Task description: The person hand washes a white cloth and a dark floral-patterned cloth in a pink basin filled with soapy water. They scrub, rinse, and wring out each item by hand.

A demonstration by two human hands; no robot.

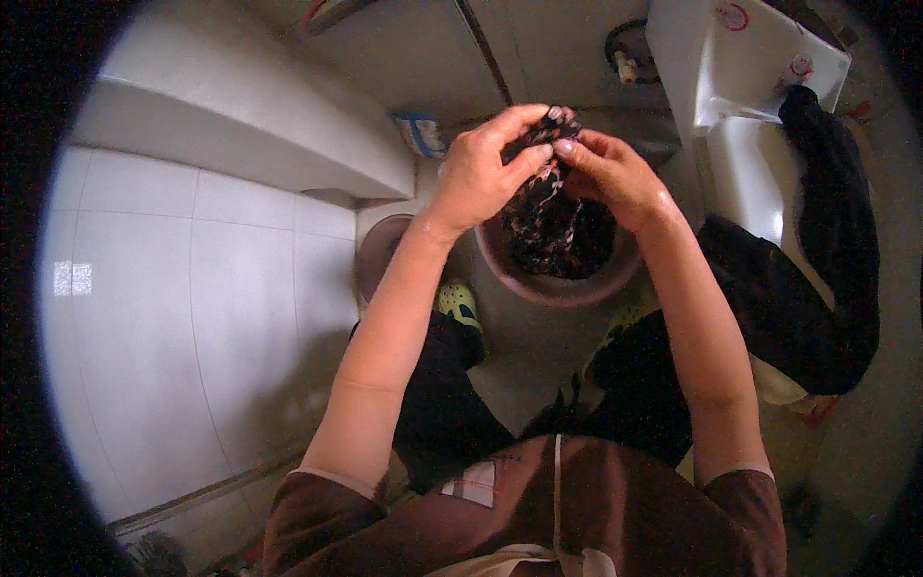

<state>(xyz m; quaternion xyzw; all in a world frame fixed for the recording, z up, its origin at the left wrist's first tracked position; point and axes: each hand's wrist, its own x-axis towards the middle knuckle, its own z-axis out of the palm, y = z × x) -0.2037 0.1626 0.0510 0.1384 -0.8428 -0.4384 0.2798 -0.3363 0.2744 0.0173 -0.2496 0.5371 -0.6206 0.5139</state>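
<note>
My left hand [479, 169] and my right hand [620, 177] meet over a round plastic basin [555, 292] on the floor. Between their fingers and thumbs they pinch a dark patterned cloth [562, 231], black with light and reddish flecks. Its upper end is bunched in both hands, while the lower part hangs down into the basin. Both thumb tips lie close together on the cloth. My palms are partly hidden, and whether water is in the basin cannot be told.
At the right stands a white toilet [750, 173] with a black garment [836, 238] draped over it. A second basin [382, 249] is on the floor at the left, near my yellow-green clog [458, 303]. A blue and white packet [422, 135] lies beyond, beside a white ledge [245, 133].
</note>
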